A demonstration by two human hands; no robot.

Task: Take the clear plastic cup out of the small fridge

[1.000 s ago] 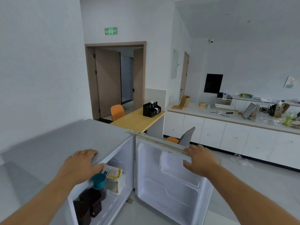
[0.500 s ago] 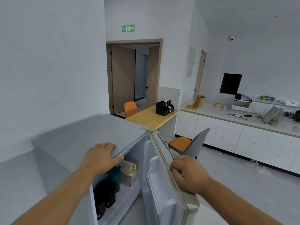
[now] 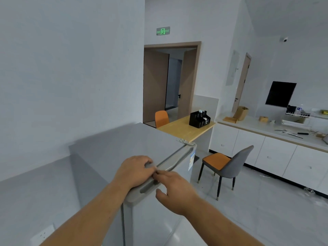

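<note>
Fridge (image 3: 150, 219) door closed; left hand (image 3: 134, 172) lies flat on top, right hand (image 3: 174, 190) (fingers loosely together) touching the door's edge at three o'clock.

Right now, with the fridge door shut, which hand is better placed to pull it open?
Probably the right hand: its fingertips touch the door's top edge. The left hand rests flat on the fridge top.

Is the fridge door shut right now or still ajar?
Shut, or very nearly: the fridge door lies flush against the cabinet, nothing inside shows. Both the left hand and right hand rest at its top edge.
</note>
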